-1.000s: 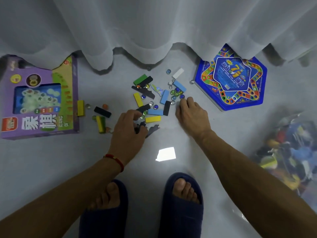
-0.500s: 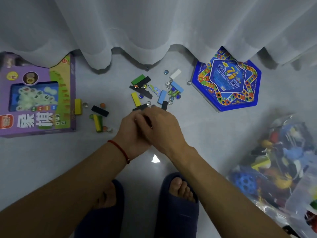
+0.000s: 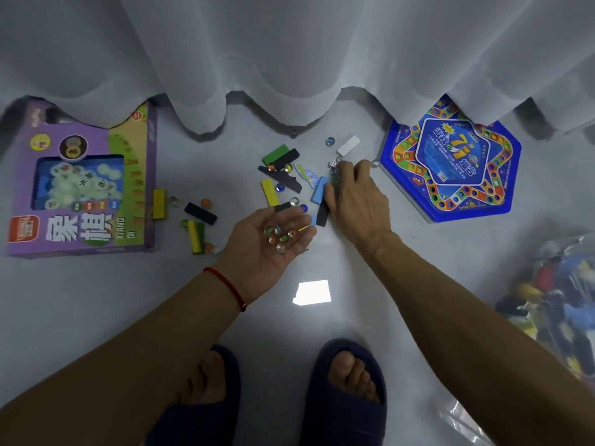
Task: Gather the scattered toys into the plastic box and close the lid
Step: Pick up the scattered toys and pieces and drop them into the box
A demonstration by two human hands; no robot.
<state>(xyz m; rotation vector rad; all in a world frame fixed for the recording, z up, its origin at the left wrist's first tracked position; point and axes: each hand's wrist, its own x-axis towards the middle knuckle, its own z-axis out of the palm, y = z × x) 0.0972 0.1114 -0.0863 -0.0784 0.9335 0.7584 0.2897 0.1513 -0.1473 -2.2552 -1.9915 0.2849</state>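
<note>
Coloured blocks and glass marbles lie scattered on the grey floor, among them a yellow block (image 3: 269,192), a green block (image 3: 274,154), a white block (image 3: 348,145) and a die (image 3: 332,163). My left hand (image 3: 269,244) is turned palm up and cups several marbles (image 3: 279,237). My right hand (image 3: 355,196) reaches palm down over marbles beside a light blue block (image 3: 318,193), fingertips curled on them. The clear plastic box (image 3: 553,304), full of toys, sits at the right edge, blurred.
A purple game carton (image 3: 82,185) lies on the left, a blue hexagonal board game (image 3: 450,162) on the right. More blocks and marbles (image 3: 198,220) lie near the carton. White curtains (image 3: 289,59) hang along the back. My slippered feet (image 3: 347,397) stand below.
My hands were together half a second ago. The left one has turned palm up with marbles in it, and the right one has reached forward and right to the pile.
</note>
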